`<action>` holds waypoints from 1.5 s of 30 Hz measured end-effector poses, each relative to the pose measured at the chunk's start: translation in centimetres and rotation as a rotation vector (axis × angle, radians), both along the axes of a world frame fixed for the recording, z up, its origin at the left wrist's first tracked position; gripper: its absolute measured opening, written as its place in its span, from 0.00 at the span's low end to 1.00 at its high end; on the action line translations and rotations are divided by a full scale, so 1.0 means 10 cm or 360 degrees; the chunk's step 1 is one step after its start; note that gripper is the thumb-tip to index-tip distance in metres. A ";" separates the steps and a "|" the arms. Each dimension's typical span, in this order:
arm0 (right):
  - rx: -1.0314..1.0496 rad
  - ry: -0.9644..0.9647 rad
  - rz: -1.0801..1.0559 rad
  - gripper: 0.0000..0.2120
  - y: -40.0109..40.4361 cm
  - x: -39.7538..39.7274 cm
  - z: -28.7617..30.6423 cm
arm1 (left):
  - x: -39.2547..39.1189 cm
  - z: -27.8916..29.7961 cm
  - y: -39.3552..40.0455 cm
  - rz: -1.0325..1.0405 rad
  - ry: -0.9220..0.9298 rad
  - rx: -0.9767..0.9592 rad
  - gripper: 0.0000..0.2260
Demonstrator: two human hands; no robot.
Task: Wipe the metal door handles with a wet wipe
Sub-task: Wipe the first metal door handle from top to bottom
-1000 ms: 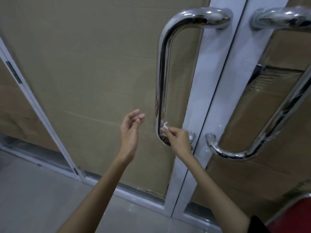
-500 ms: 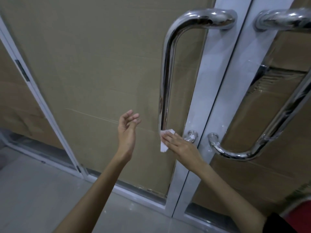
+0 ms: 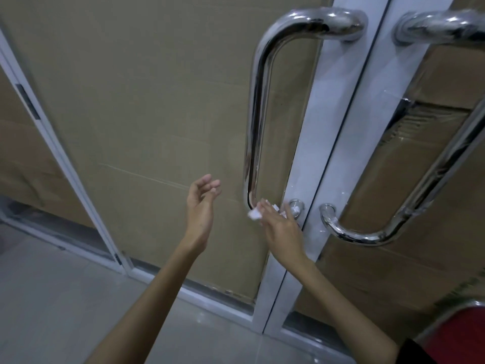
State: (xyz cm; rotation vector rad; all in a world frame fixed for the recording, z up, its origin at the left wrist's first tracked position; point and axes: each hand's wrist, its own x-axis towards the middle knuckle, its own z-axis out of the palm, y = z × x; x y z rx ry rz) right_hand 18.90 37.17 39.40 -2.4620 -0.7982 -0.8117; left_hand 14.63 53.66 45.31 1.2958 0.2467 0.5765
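The right hand (image 3: 280, 227) presses a small crumpled white wet wipe (image 3: 255, 213) under nearly straight fingers against the bottom bend of the left door handle (image 3: 256, 106), just beside its lower mount; the left hand (image 3: 200, 206) hangs loosely spread and empty to the left, touching nothing. Pinned rather than gripped, the wipe could slide off the slick chrome curve and drop to the floor, or skip the back of the bar. The hand hides most of the wipe, perhaps bunched small, and the right door handle (image 3: 409, 203) is cut off at the frame's edge.
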 end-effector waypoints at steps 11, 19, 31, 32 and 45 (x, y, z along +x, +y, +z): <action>0.1906 0.1225 0.0526 0.12 0.44 0.09 0.95 | 0.04 0.03 -0.27 -0.0166 0.0008 0.0064 0.13; 0.1037 0.0991 0.0112 0.16 0.12 -0.07 0.54 | -0.05 0.17 -0.14 -0.0302 0.0028 0.0302 0.09; 0.1772 0.1591 0.0314 0.11 0.14 -0.25 0.79 | -0.04 0.25 -0.02 -0.0829 0.0307 0.0353 0.11; 0.1774 0.1617 0.0267 0.11 0.12 -0.25 0.78 | -0.05 0.22 -0.02 -0.0838 0.0320 0.0333 0.09; 0.1542 0.1521 -0.0023 0.08 -0.20 -0.27 0.83 | 0.49 0.18 -0.11 -0.0181 0.0019 0.0341 0.05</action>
